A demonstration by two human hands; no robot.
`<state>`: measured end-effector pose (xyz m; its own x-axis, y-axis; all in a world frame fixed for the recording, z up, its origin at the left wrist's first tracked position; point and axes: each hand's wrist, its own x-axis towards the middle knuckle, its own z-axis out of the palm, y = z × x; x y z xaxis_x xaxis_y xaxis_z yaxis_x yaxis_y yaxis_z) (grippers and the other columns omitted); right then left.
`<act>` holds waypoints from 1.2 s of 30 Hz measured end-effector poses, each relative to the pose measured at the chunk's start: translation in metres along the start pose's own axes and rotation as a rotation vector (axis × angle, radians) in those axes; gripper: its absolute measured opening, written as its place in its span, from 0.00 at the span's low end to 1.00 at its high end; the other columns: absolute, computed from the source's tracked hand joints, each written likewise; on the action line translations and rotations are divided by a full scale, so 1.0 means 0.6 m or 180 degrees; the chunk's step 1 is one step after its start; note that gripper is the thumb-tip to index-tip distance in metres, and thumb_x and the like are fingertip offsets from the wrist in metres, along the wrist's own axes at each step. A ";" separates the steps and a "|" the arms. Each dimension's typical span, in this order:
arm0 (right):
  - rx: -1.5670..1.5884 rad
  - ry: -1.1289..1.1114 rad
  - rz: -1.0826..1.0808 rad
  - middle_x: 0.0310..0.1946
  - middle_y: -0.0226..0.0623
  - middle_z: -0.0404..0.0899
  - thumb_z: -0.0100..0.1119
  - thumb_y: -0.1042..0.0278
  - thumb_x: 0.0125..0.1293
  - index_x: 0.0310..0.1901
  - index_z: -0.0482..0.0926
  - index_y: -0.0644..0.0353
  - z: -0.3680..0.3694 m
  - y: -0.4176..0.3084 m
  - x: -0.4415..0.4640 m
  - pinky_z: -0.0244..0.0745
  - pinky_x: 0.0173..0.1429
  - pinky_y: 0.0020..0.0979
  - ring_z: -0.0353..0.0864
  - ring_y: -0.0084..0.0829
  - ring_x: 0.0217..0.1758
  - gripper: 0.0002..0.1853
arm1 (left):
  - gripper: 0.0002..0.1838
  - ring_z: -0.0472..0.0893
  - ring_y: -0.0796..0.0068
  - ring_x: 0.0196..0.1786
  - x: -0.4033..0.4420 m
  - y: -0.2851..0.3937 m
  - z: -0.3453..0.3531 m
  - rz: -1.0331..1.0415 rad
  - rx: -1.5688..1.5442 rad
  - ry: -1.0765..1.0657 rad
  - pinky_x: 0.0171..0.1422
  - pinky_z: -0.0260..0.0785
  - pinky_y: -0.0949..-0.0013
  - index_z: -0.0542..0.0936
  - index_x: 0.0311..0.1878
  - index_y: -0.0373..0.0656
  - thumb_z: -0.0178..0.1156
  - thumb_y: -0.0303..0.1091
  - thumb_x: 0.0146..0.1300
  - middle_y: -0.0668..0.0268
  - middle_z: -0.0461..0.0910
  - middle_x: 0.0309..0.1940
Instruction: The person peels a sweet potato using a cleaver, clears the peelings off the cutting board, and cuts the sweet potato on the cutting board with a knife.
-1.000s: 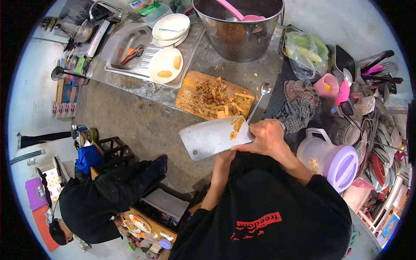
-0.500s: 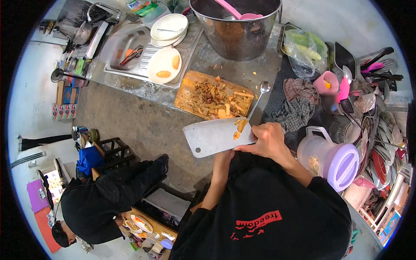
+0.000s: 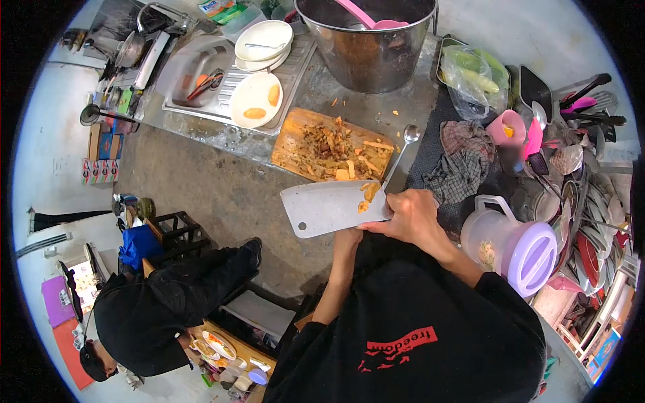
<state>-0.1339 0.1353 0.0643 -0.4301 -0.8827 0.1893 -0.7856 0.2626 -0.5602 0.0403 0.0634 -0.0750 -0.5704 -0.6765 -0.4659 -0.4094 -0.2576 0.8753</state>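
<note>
Slightly closer to the chopping board point(image 3: 294, 136) now, the cleaver point(image 3: 321, 211) still carries stuck orange scraps point(image 3: 368, 193). Right hand point(image 3: 412, 213) clasps its handle end; left hand point(image 3: 347, 240), partly hidden beneath: cannot tell its grip

Cleaver point(image 3: 326, 209) by the wooden board point(image 3: 293, 138)
We see a broad grey blade at the board's near side, holed at one corner, orange-brown food point(image 3: 369, 193) clinging opposite.
</note>
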 end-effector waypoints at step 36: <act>0.0082 0.0020 0.0298 0.09 0.44 0.73 0.68 0.31 0.42 0.16 0.78 0.65 -0.006 0.001 0.025 0.75 0.21 0.39 0.78 0.44 0.14 0.35 | 0.20 0.75 0.70 0.54 0.005 0.169 0.048 0.0570 -0.1741 0.0173 0.56 0.70 0.64 0.68 0.59 0.38 0.51 0.40 0.69 0.60 0.74 0.52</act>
<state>-0.1425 0.1237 0.0695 -0.5040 -0.8523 0.1400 -0.7301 0.3338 -0.5962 -0.0233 0.0551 0.0086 -0.5536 -0.7731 -0.3096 0.1260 -0.4453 0.8865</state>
